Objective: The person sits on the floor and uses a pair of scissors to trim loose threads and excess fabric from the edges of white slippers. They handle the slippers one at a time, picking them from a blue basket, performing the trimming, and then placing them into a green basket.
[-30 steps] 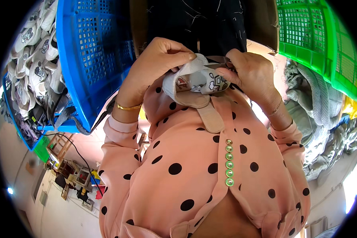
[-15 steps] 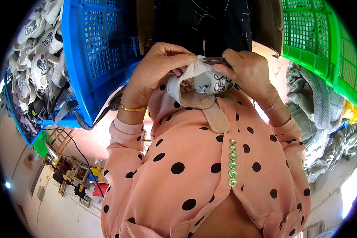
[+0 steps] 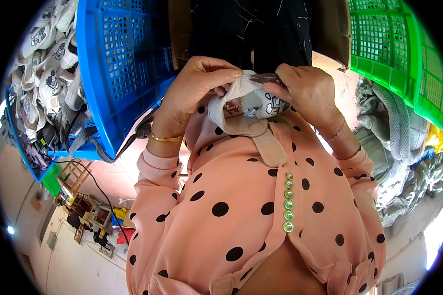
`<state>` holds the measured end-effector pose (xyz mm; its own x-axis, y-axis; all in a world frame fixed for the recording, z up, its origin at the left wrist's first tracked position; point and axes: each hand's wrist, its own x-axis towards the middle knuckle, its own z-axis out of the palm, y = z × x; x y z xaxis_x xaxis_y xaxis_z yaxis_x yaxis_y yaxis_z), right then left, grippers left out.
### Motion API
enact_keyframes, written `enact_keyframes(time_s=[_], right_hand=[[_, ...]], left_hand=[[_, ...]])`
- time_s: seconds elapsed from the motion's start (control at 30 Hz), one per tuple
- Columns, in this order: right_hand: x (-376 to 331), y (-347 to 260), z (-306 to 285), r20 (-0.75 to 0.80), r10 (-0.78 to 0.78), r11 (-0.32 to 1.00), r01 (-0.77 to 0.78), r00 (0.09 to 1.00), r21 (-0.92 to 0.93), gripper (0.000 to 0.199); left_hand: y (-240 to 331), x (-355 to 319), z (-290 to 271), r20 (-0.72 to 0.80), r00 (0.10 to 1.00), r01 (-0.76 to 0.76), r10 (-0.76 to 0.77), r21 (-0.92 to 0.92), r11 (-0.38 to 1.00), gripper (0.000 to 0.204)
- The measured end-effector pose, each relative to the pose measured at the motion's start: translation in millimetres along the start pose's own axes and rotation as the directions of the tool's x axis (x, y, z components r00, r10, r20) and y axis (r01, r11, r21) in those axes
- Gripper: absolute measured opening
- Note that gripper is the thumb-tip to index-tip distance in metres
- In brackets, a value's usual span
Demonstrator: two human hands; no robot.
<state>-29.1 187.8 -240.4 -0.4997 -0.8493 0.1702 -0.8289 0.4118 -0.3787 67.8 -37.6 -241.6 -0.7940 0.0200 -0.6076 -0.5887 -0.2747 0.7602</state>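
In front of my chest I hold a small off-white shoe upper point(image 3: 241, 126), its opening facing me. Cartoon prints mark its side, and a beige strap point(image 3: 271, 150) hangs down over my shirt. My left hand point(image 3: 196, 93) pinches the far edge of the upper between thumb and fingers. Closed in my right hand point(image 3: 311, 92) is a small tool with thin metal blades point(image 3: 264, 77), pointing left along that same edge near my left fingertips. The tool's handle is mostly hidden by my right fingers.
A blue plastic crate point(image 3: 96, 73) stands at left, beside a heap of similar printed shoe uppers point(image 3: 49, 81). At right are a green crate point(image 3: 418, 64) and grey fabric pieces point(image 3: 396, 132). Cardboard point(image 3: 332, 37) borders my dark-trousered legs. A wooden stool point(image 3: 71, 179) stands lower left.
The metal blades have shifted slightly, showing more length along the upper's edge. My left hand has dropped a little toward me. Both grips stay the same.
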Motion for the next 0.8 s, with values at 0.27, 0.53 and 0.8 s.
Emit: enact_keyframes(time_s=[0.27,0.53,0.8], right_hand=[[2,-10,-3,-0.009,0.045,0.999,-0.045,0.999,0.000,0.037],[1,-10,-2,-0.015,0.003,0.997,-0.005,1.000,-0.083,0.038],[2,-10,-4,-0.002,-0.010,0.998,0.010,1.000,-0.068,0.038]], left_hand=[[3,-4,4,-0.010,1.000,0.003,-0.003,0.021,1.000,0.023],[0,-5,4,-0.023,0.999,0.022,-0.022,-0.014,1.000,0.024],[-3,-5,4,-0.019,1.000,0.019,-0.020,-0.047,0.999,0.024]])
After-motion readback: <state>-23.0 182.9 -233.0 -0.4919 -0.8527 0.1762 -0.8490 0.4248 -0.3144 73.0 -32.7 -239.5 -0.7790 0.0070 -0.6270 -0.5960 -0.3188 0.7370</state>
